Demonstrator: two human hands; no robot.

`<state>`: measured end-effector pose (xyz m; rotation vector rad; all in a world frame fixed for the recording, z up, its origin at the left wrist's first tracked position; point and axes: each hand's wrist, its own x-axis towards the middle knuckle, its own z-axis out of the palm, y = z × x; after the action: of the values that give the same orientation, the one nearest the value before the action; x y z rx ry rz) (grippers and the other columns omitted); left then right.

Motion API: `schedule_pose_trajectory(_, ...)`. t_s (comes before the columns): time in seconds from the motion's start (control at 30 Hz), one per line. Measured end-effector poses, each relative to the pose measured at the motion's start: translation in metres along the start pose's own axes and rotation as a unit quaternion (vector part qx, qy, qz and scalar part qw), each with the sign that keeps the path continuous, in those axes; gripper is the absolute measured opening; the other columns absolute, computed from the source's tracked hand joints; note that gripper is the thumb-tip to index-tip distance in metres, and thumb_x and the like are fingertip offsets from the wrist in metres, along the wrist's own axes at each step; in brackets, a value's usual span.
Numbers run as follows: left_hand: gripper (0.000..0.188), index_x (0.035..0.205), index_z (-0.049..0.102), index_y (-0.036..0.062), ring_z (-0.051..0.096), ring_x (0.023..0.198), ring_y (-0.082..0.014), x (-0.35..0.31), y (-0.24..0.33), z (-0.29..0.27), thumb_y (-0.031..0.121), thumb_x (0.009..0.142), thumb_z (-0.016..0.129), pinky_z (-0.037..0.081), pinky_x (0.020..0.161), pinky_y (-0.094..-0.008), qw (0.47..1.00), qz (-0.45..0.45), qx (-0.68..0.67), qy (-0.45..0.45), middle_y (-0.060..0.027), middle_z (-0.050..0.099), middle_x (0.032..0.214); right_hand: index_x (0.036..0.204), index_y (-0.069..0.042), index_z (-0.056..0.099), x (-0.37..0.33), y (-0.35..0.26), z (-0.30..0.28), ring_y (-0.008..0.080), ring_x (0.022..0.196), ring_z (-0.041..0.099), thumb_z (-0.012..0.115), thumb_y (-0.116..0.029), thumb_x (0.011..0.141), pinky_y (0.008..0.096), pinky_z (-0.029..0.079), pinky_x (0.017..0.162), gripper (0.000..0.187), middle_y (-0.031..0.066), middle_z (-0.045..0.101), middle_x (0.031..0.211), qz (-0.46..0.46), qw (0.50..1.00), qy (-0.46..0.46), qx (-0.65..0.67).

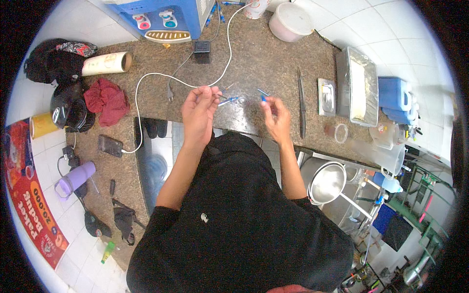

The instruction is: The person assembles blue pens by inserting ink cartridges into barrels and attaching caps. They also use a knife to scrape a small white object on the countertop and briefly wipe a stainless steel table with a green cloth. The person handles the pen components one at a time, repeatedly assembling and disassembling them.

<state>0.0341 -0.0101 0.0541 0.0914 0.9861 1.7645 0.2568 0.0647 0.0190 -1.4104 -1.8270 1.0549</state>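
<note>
My left hand (199,110) is raised over the counter's front edge, its fingers pinched round a thin dark stick like a pen part, mostly hidden by the fingers. Level with it to the right, the thumb and forefinger of my right hand (277,118) are closed on a small blue pen piece (264,98). The two hands are apart. Between them, nearer the left fingertips, blue-and-clear pen parts (228,101) lie on the brown speckled counter (266,58). Another slim blue piece shows just beyond my right fingertips.
A long dark knife (301,105) lies right of my right hand, beside a metal lid (326,96) and a lined metal container (359,88). A white cable (139,105) crosses the left side to a phone (110,145). A blue water dispenser (163,17) stands at the back.
</note>
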Motion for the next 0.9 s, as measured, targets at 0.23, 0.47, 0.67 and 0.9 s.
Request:
schedule_pose_trajectory(0.23,0.013,0.106,0.057,0.0041,0.066,0.096,-0.0187,0.001,0.008,0.024,0.013,0.099,0.064,0.052,0.084,-0.0288,0.999,0.038,0.008,-0.008,-0.0116,0.068,0.107,0.096,-0.001,0.073,-0.010,-0.075,-0.006,0.0185,0.077,0.067,0.077,-0.011,0.086,0.0293,0.051,0.069,0.014,0.0106,0.070,0.087,-0.145,0.985,0.016,0.097)
schedule_pose_trajectory(0.47,0.013,0.107,0.060,0.0057,0.067,0.099,-0.0205,0.000,0.004,0.019,0.013,0.098,0.066,0.054,0.087,-0.0299,0.997,0.068,0.025,-0.028,-0.0117,0.068,0.110,0.097,-0.001,0.073,-0.010,-0.076,0.003,0.0180,0.074,0.066,0.078,-0.009,0.086,0.0294,0.051,0.066,0.014,0.0106,0.070,0.086,-0.152,0.982,0.016,0.107)
schedule_pose_trajectory(0.67,0.013,0.106,0.060,0.0046,0.067,0.100,-0.0196,-0.008,-0.002,0.025,0.012,0.098,0.066,0.054,0.087,-0.0297,0.995,0.054,0.068,-0.052,-0.0126,0.070,0.109,0.097,-0.001,0.073,-0.011,-0.088,0.007,0.0179,0.075,0.067,0.077,-0.010,0.086,0.0294,0.051,0.066,0.014,0.0114,0.071,0.088,-0.155,0.984,0.011,0.086)
schedule_pose_trajectory(0.9,0.016,0.108,0.069,0.0014,0.065,0.108,-0.0189,-0.011,-0.018,0.021,0.012,0.096,0.069,0.052,0.094,-0.0335,0.960,0.114,0.232,-0.105,-0.0149,0.066,0.124,0.099,-0.003,0.074,-0.015,-0.089,0.020,0.0177,0.074,0.072,0.074,-0.013,0.089,0.0307,0.054,0.064,0.014,0.0115,0.075,0.088,-0.114,0.989,-0.014,0.089)
